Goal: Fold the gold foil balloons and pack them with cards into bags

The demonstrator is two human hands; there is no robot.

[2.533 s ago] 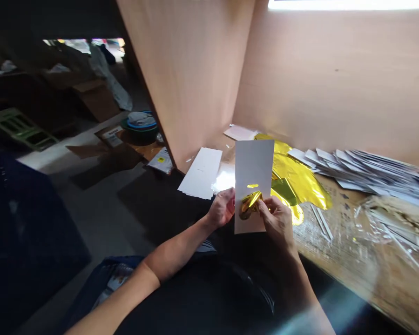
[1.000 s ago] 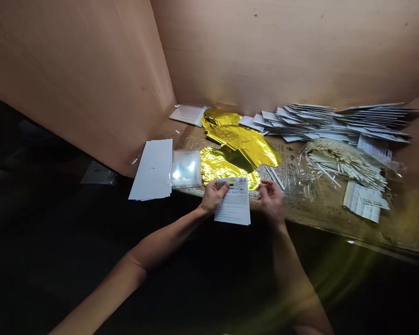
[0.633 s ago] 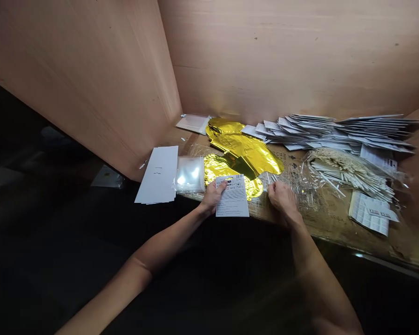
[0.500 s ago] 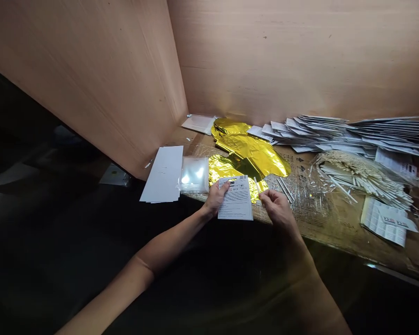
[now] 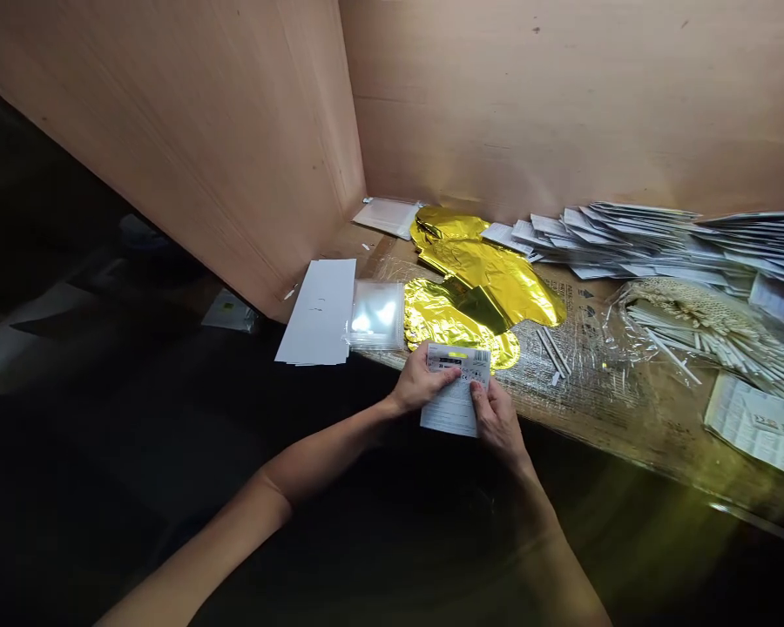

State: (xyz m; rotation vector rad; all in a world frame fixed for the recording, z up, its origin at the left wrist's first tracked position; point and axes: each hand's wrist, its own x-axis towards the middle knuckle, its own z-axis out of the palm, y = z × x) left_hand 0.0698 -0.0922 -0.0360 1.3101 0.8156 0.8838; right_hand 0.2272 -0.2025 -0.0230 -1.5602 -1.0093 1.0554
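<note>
A folded white card (image 5: pixel 450 416) with printed text, a barcode and a hang slot is held before me, just off the table's front edge. My left hand (image 5: pixel 420 383) grips its left side, thumb across the printed face. On the right edge my right hand (image 5: pixel 498 422) is closed, thumb on the front and fingers behind. No straw shows in the right hand now; whatever lies behind or inside the card is hidden. Just beyond the card lie shiny gold foil pieces (image 5: pixel 496 274), and a few loose white straws (image 5: pixel 553 353) rest to their right.
Blank white cards (image 5: pixel 318 313) and clear plastic bags (image 5: pixel 377 318) lie left. A long pile of folded cards (image 5: pixel 653 239) runs along the back panel (image 5: pixel 562 104). A bag of white straws (image 5: pixel 712 335) and printed leaflets (image 5: pixel 754 422) are right. A wooden side panel (image 5: pixel 235 131) stands left.
The tall card with gold foil on it is now folded, text outward. My right hand picked up a white straw from the table, then came left onto the card; the straw is out of sight.
</note>
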